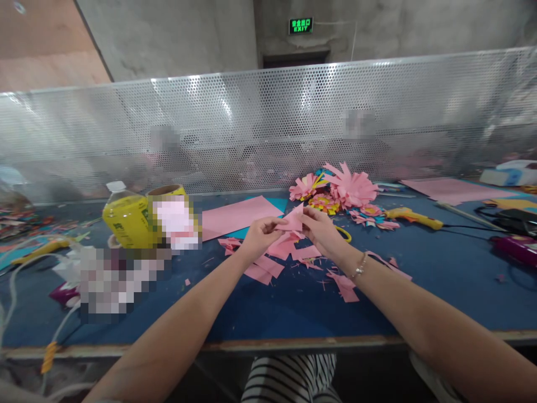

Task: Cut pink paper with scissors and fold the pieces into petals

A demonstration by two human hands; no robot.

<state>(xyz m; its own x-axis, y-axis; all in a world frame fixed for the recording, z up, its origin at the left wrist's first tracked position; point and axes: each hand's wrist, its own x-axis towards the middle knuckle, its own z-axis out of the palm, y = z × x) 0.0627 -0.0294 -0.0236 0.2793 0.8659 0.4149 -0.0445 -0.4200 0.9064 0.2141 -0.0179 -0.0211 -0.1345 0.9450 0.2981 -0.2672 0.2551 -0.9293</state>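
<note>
Between my two hands is a small folded piece of pink paper (292, 219), raised a little over the table. My left hand (263, 235) pinches its left edge with thumb and fingers. My right hand (319, 225) grips the right side, partly covering it. Beneath them lie cut pink paper strips and scraps (265, 267), some hidden by my hands. A yellow loop, perhaps a scissors handle (344, 234), shows beside my right wrist. Just beyond my hands sit pink paper flowers (350, 187), with yellow and blue ones among them.
Pink sheets (235, 215) lie on blue paper behind my left hand. A yellow-labelled plastic bottle (128, 218) and a tape roll (165, 191) stand at left. A yellow glue gun (414, 217) with a cord lies right. A perforated metal screen (251, 129) borders the blue table's back.
</note>
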